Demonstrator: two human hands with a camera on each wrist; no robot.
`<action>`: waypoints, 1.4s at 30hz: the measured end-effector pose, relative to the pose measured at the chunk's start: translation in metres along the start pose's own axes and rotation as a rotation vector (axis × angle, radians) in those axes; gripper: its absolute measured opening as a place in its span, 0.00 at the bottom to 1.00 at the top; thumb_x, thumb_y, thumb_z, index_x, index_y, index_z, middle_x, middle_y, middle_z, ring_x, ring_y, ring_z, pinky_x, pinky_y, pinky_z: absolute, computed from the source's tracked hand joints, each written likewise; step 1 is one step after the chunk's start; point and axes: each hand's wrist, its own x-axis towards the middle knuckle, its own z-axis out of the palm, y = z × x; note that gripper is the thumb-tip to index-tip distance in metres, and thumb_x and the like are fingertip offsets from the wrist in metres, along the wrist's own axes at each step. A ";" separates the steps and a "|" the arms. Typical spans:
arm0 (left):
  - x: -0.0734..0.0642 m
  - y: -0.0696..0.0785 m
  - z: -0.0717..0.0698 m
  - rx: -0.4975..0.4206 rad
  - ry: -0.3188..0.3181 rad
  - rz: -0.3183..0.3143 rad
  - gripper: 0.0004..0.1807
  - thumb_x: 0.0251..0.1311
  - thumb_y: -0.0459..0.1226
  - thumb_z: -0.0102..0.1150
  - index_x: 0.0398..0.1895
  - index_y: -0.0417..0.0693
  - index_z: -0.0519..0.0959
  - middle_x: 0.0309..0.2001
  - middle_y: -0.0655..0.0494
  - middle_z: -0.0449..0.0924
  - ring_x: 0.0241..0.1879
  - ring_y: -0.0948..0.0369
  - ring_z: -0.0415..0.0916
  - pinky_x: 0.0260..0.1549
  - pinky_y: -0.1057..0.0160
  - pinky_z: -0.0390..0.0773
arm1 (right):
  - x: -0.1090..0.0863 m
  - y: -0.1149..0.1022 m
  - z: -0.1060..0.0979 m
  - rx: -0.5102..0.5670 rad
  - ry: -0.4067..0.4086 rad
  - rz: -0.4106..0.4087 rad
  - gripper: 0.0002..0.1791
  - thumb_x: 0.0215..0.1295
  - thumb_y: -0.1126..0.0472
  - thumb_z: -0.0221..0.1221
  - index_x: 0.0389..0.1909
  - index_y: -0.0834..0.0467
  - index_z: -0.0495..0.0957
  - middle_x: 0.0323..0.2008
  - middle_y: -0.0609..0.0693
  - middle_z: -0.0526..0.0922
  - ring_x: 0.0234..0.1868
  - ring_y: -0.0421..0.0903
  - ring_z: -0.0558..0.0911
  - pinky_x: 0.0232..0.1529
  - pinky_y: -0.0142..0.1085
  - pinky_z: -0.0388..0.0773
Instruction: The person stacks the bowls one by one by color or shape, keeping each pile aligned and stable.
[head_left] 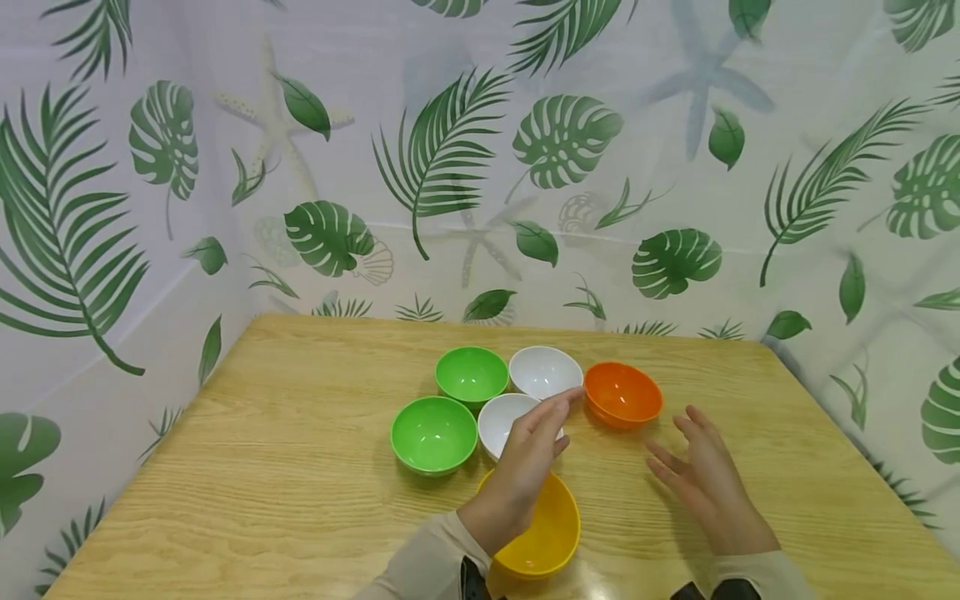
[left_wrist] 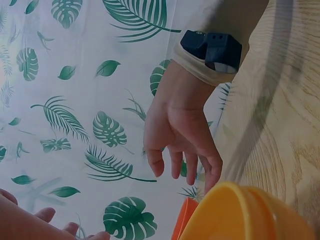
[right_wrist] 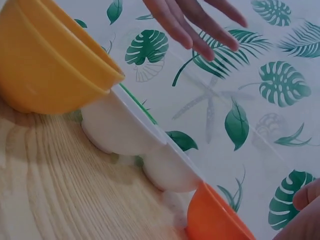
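Note:
My left hand (head_left: pixel 517 475) hovers over the yellow bowl (head_left: pixel 551 533), fingers extended and holding nothing. It hides part of that bowl and of the nearer white bowl (head_left: pixel 498 421). My right hand (head_left: pixel 705 479) is in the air to the right, fingers loosely spread, nearest to the orange bowl (head_left: pixel 622 396) and apart from it. In the right wrist view, the yellow bowl (right_wrist: pixel 55 65) shows a doubled rim, as of two bowls nested. The left wrist view has the right hand (left_wrist: pixel 180 125) beyond the yellow rims.
Two green bowls, one farther (head_left: pixel 471 375) and one nearer (head_left: pixel 433 435), stand left of the white ones. A second white bowl (head_left: pixel 545 372) sits at the back beside the orange bowl. A leaf-patterned sheet (head_left: pixel 450 275) borders the wooden table (head_left: pixel 300 450).

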 end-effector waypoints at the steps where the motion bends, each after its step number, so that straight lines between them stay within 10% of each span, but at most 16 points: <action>1: 0.000 -0.001 0.001 -0.002 -0.001 -0.006 0.23 0.75 0.44 0.35 0.66 0.47 0.70 0.69 0.54 0.64 0.70 0.53 0.55 0.68 0.50 0.59 | 0.003 0.001 0.001 0.028 -0.008 0.018 0.35 0.76 0.48 0.34 0.73 0.32 0.25 0.72 0.40 0.15 0.71 0.52 0.52 0.66 0.37 0.63; 11: -0.001 -0.005 0.000 -0.005 0.009 -0.029 0.24 0.75 0.46 0.35 0.65 0.47 0.70 0.67 0.52 0.65 0.68 0.51 0.58 0.66 0.47 0.61 | 0.024 0.007 0.004 0.260 -0.051 0.113 0.35 0.76 0.51 0.33 0.72 0.34 0.22 0.73 0.38 0.18 0.75 0.51 0.39 0.72 0.44 0.49; 19: -0.001 -0.006 0.002 -0.009 -0.011 -0.060 0.24 0.75 0.47 0.35 0.65 0.47 0.70 0.65 0.50 0.67 0.68 0.51 0.59 0.66 0.46 0.61 | 0.040 0.013 0.003 0.127 -0.099 0.096 0.32 0.77 0.51 0.39 0.76 0.44 0.38 0.72 0.49 0.45 0.55 0.43 0.75 0.64 0.46 0.67; 30: 0.000 -0.014 0.005 -0.006 -0.014 -0.081 0.24 0.75 0.47 0.35 0.65 0.46 0.70 0.64 0.49 0.67 0.67 0.50 0.60 0.65 0.46 0.62 | 0.048 0.016 0.008 0.255 -0.138 0.070 0.34 0.77 0.57 0.35 0.76 0.40 0.30 0.52 0.57 0.71 0.48 0.53 0.81 0.65 0.55 0.56; 42: -0.001 -0.021 0.006 0.000 -0.031 -0.102 0.24 0.75 0.47 0.34 0.64 0.46 0.71 0.65 0.48 0.67 0.67 0.49 0.60 0.65 0.45 0.62 | 0.054 0.020 0.007 0.296 -0.129 0.016 0.33 0.77 0.59 0.29 0.75 0.39 0.27 0.73 0.57 0.39 0.64 0.59 0.67 0.66 0.52 0.54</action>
